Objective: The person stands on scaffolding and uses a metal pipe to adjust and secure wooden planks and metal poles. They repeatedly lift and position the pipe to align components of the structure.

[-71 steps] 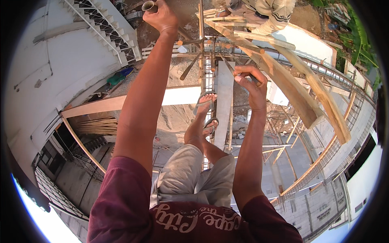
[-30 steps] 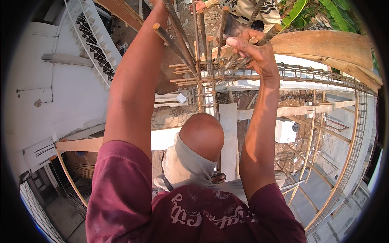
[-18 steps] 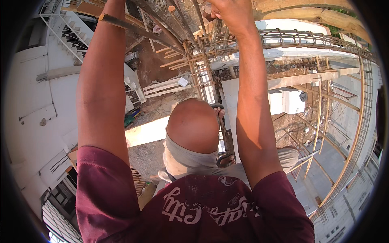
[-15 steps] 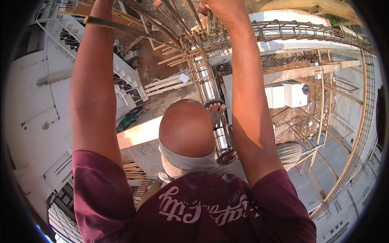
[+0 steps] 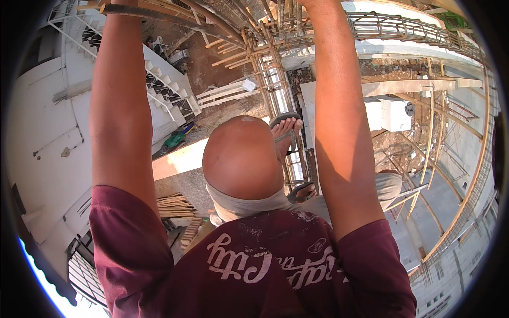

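Head view: both my hands lie past the upper edge, so I can't tell whether either grip is closed. Near my forearms [image 5: 122, 100], dark-brown ribbed steel rods [image 5: 140, 12] splay from a brown steel-bar cage [image 5: 261, 79], whose joint apparently holds them standing.
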Demonstrator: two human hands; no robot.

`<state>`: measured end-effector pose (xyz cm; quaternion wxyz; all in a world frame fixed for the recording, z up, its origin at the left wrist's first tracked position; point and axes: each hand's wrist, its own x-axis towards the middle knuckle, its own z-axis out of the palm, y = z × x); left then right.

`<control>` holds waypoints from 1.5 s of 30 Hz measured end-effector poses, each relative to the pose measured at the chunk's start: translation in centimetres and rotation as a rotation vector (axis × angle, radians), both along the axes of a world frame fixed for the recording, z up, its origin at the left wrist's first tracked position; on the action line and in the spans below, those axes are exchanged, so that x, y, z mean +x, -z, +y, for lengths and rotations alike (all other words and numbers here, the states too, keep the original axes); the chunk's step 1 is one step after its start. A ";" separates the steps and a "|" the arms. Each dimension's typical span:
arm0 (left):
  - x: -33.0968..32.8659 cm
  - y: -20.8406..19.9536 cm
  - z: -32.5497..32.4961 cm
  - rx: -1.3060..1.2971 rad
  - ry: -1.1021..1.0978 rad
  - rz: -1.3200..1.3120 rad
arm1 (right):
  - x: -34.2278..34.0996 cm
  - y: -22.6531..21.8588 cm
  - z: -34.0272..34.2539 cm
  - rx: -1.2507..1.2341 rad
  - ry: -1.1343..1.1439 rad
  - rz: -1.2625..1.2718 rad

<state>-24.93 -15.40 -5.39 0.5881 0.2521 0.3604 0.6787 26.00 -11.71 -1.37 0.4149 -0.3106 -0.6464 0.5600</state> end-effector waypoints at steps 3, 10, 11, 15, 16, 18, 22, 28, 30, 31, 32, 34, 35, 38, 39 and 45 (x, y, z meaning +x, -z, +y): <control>-2.1 0.4 1.0 0.017 0.007 0.012 | -0.2 -0.3 -0.4 -0.057 0.018 0.138; -2.3 -1.9 1.6 0.030 -0.002 0.030 | 0.2 -1.7 -1.4 -0.133 0.118 0.059; -2.4 -2.3 1.4 0.034 -0.002 0.034 | 0.3 -1.9 -1.2 -0.127 0.074 0.049; -3.0 -3.0 -0.2 0.034 -0.036 0.040 | 0.4 -2.0 -1.5 -0.124 0.051 -0.009; -3.1 -3.2 -0.7 0.029 -0.043 0.042 | 0.4 -2.0 -1.7 -0.116 0.055 0.056; -3.2 -3.7 -1.6 0.027 -0.060 0.049 | 0.7 -2.0 -1.8 -0.253 0.014 0.004; -3.4 -4.9 -3.1 0.043 -0.092 0.056 | 0.5 -1.9 -1.7 -0.215 0.041 0.006; -3.0 -5.5 -4.1 0.052 -0.115 0.051 | 0.2 -1.6 -2.2 -0.215 0.085 0.081; -2.7 -5.7 -4.5 0.059 -0.130 0.047 | 0.6 -1.7 -2.5 -0.237 0.036 0.054; -2.6 -5.9 -4.8 0.064 -0.138 0.046 | 0.7 -1.8 -2.4 -0.246 0.011 0.042; -2.4 -6.0 -5.0 0.069 -0.143 0.044 | 0.6 -1.9 -2.4 -0.255 0.018 0.050; -2.1 -6.2 -5.6 0.078 -0.154 0.039 | 0.4 -2.0 -2.3 -0.276 0.031 0.065; -2.0 -6.2 -6.0 0.080 -0.162 0.036 | 0.3 -2.0 -2.2 -0.310 0.044 0.046; -1.3 -5.8 -7.2 0.076 -0.189 0.025 | 0.0 -1.6 -2.1 -0.394 0.093 0.030; -1.0 -5.6 -7.6 0.075 -0.197 0.021 | -0.3 -1.4 -2.0 -0.405 0.116 0.055; 0.8 -5.2 -8.3 0.076 -0.214 0.006 | 0.1 -0.7 -1.9 -0.337 0.023 0.107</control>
